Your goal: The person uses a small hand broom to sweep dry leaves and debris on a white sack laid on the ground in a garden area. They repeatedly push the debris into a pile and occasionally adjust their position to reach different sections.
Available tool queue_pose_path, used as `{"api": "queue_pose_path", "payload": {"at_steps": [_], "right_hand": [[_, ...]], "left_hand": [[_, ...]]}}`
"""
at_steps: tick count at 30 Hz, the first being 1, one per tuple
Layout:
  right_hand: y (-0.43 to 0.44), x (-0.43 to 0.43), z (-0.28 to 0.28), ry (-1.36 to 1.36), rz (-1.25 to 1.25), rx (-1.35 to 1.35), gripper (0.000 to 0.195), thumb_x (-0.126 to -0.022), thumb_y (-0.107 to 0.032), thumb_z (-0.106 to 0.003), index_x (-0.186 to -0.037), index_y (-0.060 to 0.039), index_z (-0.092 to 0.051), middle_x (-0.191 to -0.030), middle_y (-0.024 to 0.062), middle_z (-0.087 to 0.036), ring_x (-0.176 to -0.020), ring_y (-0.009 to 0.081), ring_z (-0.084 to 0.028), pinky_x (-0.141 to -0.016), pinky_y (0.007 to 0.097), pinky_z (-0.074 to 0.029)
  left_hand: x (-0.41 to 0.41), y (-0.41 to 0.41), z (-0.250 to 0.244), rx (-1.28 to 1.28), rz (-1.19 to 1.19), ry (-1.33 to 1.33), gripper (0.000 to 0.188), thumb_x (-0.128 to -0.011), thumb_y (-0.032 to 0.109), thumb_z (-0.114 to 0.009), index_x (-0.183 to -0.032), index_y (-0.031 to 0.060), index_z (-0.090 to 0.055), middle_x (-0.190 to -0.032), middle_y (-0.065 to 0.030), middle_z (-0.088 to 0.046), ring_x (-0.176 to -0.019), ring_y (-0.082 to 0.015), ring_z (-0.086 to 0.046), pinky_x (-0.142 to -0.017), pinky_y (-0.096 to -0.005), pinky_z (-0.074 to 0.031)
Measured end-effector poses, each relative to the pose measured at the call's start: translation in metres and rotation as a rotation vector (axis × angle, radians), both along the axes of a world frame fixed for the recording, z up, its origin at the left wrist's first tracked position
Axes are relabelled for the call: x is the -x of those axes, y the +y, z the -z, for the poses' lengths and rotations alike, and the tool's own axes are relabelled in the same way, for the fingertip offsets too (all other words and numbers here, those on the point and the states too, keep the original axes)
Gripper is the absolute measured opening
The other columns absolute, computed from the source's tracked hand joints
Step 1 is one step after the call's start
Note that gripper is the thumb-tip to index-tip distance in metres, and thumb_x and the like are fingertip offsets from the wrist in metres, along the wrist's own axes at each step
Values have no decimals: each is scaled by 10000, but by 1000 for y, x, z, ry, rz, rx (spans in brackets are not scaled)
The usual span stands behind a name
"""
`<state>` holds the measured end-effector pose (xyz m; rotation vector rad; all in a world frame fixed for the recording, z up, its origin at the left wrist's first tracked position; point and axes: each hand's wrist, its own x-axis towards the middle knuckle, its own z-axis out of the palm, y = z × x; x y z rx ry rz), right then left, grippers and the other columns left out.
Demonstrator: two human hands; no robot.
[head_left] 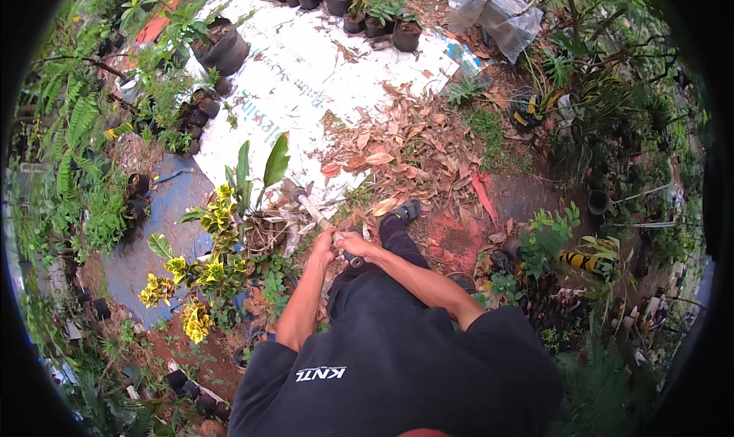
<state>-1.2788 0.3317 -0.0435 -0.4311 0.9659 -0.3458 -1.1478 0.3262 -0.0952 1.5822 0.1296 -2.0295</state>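
Both my hands are closed around the wooden handle (314, 210) of a broom in front of my waist. My left hand (323, 248) and my right hand (354, 246) are close together near the handle's dark grip end. In this picture the arm on the left leads to the one, the arm on the right to the other. The handle slants up and left to a bristly head (291, 191), partly blurred, beside a broad-leaved plant (277, 160). A heap of dry brown leaves (410, 144) lies on the ground and over part of a white printed tarp (309, 64).
Yellow-green croton plants (221, 268) stand close on the left. Potted seedlings in black bags (375, 27) line the tarp's far edge, and a large black grow bag (225, 50) stands at its left. A clear plastic sheet (496, 15) is at the upper right.
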Motion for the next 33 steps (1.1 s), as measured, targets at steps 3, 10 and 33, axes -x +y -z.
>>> {"api": "queue_pose_path", "payload": {"at_steps": [3,10,33], "right_hand": [[-33,25,18,-5,110,-7,170,-772,-122,-492,-891,-1,-469,-624,83,-522,-440,155,-510,-356,292,-423],[-68,137,39,61,425,-118,213,-759,-69,-510,-961,-7,-480,-576,101,-511,-401,162,-496,-312,289,-384],[-48,246,-107,426,824,-270,488,-779,-70,-478,-1219,-87,-270,-661,74,-474,-442,141,-481,-349,272,-410]], "left_hand": [[30,-31,-8,-52,100,-157,156,-810,231,-454,-859,86,-483,-668,-28,-492,-547,-139,-480,-398,-323,-393],[146,-99,65,-119,528,66,271,-799,199,-465,-984,8,-410,-740,-88,-519,-620,-202,-539,-435,-334,-453],[335,-120,-5,-136,1020,357,73,-742,147,-509,-743,76,-528,-667,-38,-548,-587,-165,-557,-509,-290,-487]]}}
